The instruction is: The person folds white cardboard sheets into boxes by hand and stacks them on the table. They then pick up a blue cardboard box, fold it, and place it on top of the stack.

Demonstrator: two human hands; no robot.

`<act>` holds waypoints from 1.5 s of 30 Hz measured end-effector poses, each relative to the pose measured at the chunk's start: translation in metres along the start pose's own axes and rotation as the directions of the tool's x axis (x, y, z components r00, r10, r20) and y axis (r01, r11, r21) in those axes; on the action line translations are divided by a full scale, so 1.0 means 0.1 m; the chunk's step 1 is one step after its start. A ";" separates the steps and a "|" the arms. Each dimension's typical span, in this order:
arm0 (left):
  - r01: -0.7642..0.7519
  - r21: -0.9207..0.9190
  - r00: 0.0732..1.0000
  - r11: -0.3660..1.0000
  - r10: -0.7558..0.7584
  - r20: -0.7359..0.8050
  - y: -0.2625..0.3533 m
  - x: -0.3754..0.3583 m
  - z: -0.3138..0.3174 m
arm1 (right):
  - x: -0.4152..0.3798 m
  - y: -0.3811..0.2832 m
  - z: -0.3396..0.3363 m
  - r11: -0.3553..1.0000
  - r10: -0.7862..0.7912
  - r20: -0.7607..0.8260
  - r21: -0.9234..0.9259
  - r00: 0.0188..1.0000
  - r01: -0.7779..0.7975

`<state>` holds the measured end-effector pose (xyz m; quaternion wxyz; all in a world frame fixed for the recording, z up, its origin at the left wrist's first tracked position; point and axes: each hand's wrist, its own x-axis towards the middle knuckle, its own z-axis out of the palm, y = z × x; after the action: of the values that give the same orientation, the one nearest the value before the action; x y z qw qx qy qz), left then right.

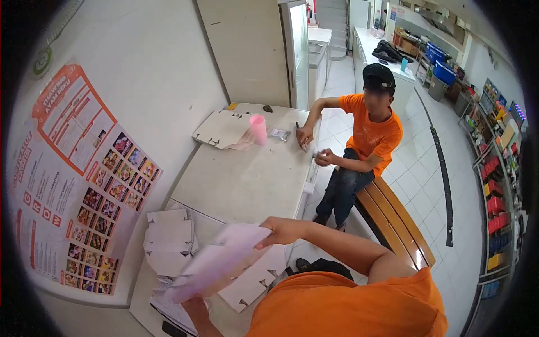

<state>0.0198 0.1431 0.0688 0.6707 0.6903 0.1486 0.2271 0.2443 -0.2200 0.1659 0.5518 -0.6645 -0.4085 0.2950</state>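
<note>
A pale pink-white sheet (222, 258), smeared by motion, is held up tilted above the near table. My right hand (275, 231) grips its upper right corner. At its lower left end is my left hand (193, 303), its fingers mostly hidden behind the sheet. Left of the sheet lies a stack of flat white cardboard box blanks (168, 238) with notched edges. Another notched blank (250, 283) rests under the sheet, close to my body. Whether the held sheet is a single piece cannot be made out.
Across the table (236, 185) a person in an orange shirt (370, 132) sits on a wooden bench (393, 224), holding a pen. A pink cup (257, 130), a small packet (279, 133) and more blanks (222, 128) lie at the far end. A phone (173, 329) is near the bottom edge.
</note>
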 end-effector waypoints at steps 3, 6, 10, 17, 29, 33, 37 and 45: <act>0.049 0.107 0.960 0.993 -0.076 0.269 -0.64 0.02 -0.42 | -0.12 0.40 0.05 1.000 0.004 0.063 0.027 0.998 -0.005; 0.132 0.119 0.964 0.984 -0.155 0.215 -0.52 -0.14 -0.12 | -0.15 0.90 0.22 0.995 -0.062 0.093 -0.074 0.994 0.069; 0.289 0.158 0.954 0.944 -0.297 0.031 -0.08 -0.09 0.21 | -0.11 1.16 0.36 0.980 0.128 0.067 0.145 0.989 -0.137; 0.248 -0.184 0.912 0.951 -0.165 0.376 0.65 -0.01 0.62 | 0.01 0.86 0.53 0.878 0.299 -0.365 0.467 0.882 -0.105; 0.323 -0.238 0.887 0.916 -0.206 0.413 0.75 0.04 0.66 | 0.02 0.66 0.47 0.516 0.481 -0.152 0.846 0.863 -0.138; 0.318 -0.215 0.904 0.923 -0.228 0.361 0.66 0.00 0.66 | -0.12 0.70 0.43 0.769 0.336 -0.278 0.633 0.900 -0.091; 0.358 -0.191 0.901 0.914 -0.284 0.328 0.65 0.02 0.63 | 0.05 0.69 0.58 0.903 0.375 -0.474 0.380 0.796 -0.199; 0.150 0.177 0.982 0.973 -0.127 -0.138 0.58 0.22 0.97 | 0.39 0.66 0.49 0.813 0.085 -0.232 0.578 0.969 0.066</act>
<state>0.0823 0.0676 0.1297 0.6066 0.7223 0.2591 0.2078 0.2368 -0.1657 0.0933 0.7732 -0.4976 -0.2237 0.3234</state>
